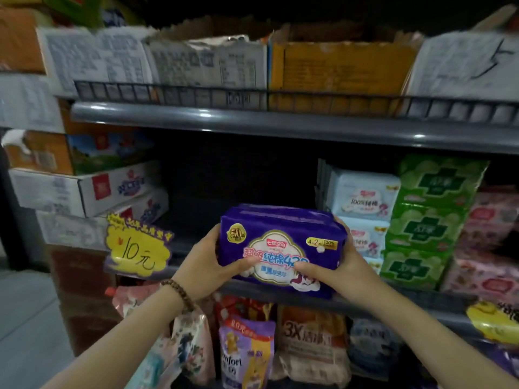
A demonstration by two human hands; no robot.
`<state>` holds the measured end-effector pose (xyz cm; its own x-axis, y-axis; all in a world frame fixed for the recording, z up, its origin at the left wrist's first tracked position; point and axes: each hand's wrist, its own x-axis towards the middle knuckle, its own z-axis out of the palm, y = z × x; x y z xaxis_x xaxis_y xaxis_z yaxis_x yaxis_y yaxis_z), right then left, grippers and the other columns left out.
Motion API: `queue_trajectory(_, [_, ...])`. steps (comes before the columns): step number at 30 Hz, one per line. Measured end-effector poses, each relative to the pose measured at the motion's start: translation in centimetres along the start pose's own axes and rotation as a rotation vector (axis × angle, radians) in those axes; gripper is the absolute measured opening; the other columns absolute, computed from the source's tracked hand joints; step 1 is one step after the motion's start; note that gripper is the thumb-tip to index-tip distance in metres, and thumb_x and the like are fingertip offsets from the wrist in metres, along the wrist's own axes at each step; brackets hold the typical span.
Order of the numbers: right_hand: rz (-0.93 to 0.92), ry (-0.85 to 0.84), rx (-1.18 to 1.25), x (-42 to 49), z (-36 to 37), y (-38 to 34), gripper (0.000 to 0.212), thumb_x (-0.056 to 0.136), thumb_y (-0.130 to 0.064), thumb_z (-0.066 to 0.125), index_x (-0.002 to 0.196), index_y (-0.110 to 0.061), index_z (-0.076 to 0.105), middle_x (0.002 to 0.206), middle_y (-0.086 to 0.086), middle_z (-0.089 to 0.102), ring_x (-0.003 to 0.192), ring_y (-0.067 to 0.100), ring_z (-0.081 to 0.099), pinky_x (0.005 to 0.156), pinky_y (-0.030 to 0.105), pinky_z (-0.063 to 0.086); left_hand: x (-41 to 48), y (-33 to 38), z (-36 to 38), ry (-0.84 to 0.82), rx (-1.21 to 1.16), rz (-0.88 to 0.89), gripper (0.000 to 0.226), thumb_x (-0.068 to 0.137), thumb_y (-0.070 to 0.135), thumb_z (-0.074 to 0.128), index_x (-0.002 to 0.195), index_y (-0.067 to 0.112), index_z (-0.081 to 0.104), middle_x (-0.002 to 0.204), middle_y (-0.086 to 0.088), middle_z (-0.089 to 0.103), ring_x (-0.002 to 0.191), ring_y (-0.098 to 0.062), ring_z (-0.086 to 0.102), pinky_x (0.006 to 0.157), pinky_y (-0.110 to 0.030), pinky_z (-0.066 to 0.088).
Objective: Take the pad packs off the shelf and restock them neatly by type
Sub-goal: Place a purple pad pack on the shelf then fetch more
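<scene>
A purple pad pack (280, 234) with a white cloud label is held at the front lip of the middle shelf (393, 300). My left hand (202, 265) grips its left end and my right hand (337, 265) grips its right end, thumbs on the front face. Behind it the shelf bay is dark and bare. To the right stand stacked light-blue pad packs (362, 192), then green pad packs (429, 220), then pink pad packs (488, 242) at the far right.
A yellow price tag (137, 248) reading 10 hangs at the shelf's left front. White cartons (84, 189) are stacked at the left. Cardboard boxes (337, 66) fill the upper shelf behind a wire rail. Detergent pouches (247, 352) crowd the shelf below.
</scene>
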<state>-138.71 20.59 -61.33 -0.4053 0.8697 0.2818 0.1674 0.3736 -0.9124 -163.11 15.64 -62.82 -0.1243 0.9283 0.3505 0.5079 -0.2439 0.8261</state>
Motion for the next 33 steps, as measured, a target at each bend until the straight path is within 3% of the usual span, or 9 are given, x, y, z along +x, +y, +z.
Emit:
queue_trajectory(2, [-0.1, -0.014, -0.042, 2.7, -0.5, -1.0, 0.108, 0.066, -0.012, 0.084, 0.131, -0.053, 0.008, 0.121, -0.023, 0.052, 0.092, -0.021, 0.058, 0.067, 0.004, 0.046, 2.5, -0.2, -0.4, 0.049, -0.009, 0.05, 0.065, 0.065, 0.038, 0.08, 0.12, 0.033, 0.046, 0.108, 0.016, 0.065, 0.097, 0.007, 0.063, 0.079, -0.016, 0.054])
queue_trajectory(6, [-0.197, 0.042, -0.11, 8.2, -1.1, -0.8, 0.107, 0.054, -0.02, 0.09, 0.13, -0.054, 0.021, 0.125, -0.024, 0.052, 0.104, -0.012, 0.058, 0.078, 0.011, 0.051, 7.8, -0.6, -0.7, 0.094, -0.008, 0.102, 0.059, 0.067, 0.03, 0.081, 0.111, 0.041, 0.044, 0.104, 0.016, 0.065, 0.095, 0.01, 0.062, 0.073, -0.011, 0.052])
queue_trajectory(14, [-0.024, 0.082, -0.076, 14.3, -0.2, 6.5, 0.096, 0.057, -0.009, 0.089, 0.136, -0.026, 0.037, 0.103, -0.02, 0.063, 0.087, -0.014, 0.062, 0.077, 0.01, 0.05, 14.5, -7.3, 2.7, -0.02, -0.02, 0.031, 0.057, 0.063, 0.036, 0.082, 0.11, 0.036, 0.048, 0.105, 0.012, 0.066, 0.093, 0.008, 0.062, 0.077, -0.012, 0.051])
queue_trajectory(18, [-0.048, 0.164, -0.116, 14.3, 0.3, 8.2, 0.109, 0.064, -0.018, 0.086, 0.147, -0.034, 0.017, 0.119, -0.018, 0.058, 0.113, -0.002, 0.057, 0.081, 0.001, 0.044, 15.4, -9.2, 4.2, 0.007, -0.072, 0.039, 0.054, 0.07, 0.026, 0.082, 0.114, 0.026, 0.052, 0.106, 0.009, 0.068, 0.095, 0.002, 0.065, 0.08, -0.017, 0.053])
queue_trajectory(20, [-0.154, 0.241, -0.254, 13.7, 0.7, 7.9, 0.111, 0.073, -0.018, 0.083, 0.148, -0.043, 0.004, 0.142, -0.016, 0.04, 0.131, -0.003, 0.04, 0.095, -0.001, 0.033, 15.8, -8.9, 4.4, 0.007, -0.08, 0.05, 0.054, 0.071, 0.023, 0.082, 0.114, 0.028, 0.049, 0.104, 0.011, 0.067, 0.094, 0.005, 0.064, 0.074, -0.012, 0.052])
queue_trajectory(23, [-0.492, 0.344, -0.738, 12.8, 0.9, 7.5, 0.108, 0.079, -0.013, 0.077, 0.15, -0.042, 0.002, 0.16, -0.01, 0.007, 0.147, 0.003, 0.008, 0.114, 0.008, 0.01, 16.1, -8.6, 5.0, -0.021, -0.111, 0.026, 0.061, 0.073, 0.019, 0.08, 0.12, 0.026, 0.042, 0.104, 0.012, 0.064, 0.09, 0.01, 0.063, 0.07, -0.009, 0.05])
queue_trajectory(27, [-0.729, 0.231, -1.404, 12.7, 0.0, 9.3, 0.094, 0.066, -0.011, 0.084, 0.146, -0.019, 0.035, 0.156, 0.012, 0.026, 0.144, 0.03, 0.023, 0.119, 0.041, 0.022, 16.9, -8.8, 6.3, -0.046, -0.115, 0.006, 0.075, 0.067, 0.039, 0.079, 0.13, 0.021, 0.042, 0.109, 0.011, 0.066, 0.096, 0.005, 0.064, 0.078, -0.014, 0.052])
queue_trajectory(30, [-0.7, 0.199, -1.463, 12.4, -1.1, 11.4, 0.06, 0.085, -0.033, 0.063, 0.14, -0.017, 0.048, 0.151, 0.014, 0.037, 0.139, 0.029, 0.031, 0.11, 0.042, 0.036, 17.9, -8.6, 7.8, -0.052, -0.11, -0.046, 0.083, 0.067, 0.046, 0.078, 0.136, 0.026, 0.036, 0.116, 0.014, 0.06, 0.1, 0.002, 0.06, 0.086, -0.02, 0.049])
queue_trajectory(33, [-0.632, 0.171, -1.526, 11.9, -1.2, 12.0, 0.057, 0.091, -0.042, 0.036, 0.14, -0.016, 0.048, 0.149, 0.014, 0.041, 0.139, 0.026, 0.032, 0.114, 0.041, 0.033, 18.3, -8.3, 8.5, -0.061, -0.131, -0.112, 0.089, 0.067, 0.05, 0.077, 0.14, 0.027, 0.032, 0.123, 0.008, 0.059, 0.107, -0.006, 0.058, 0.089, -0.025, 0.048])
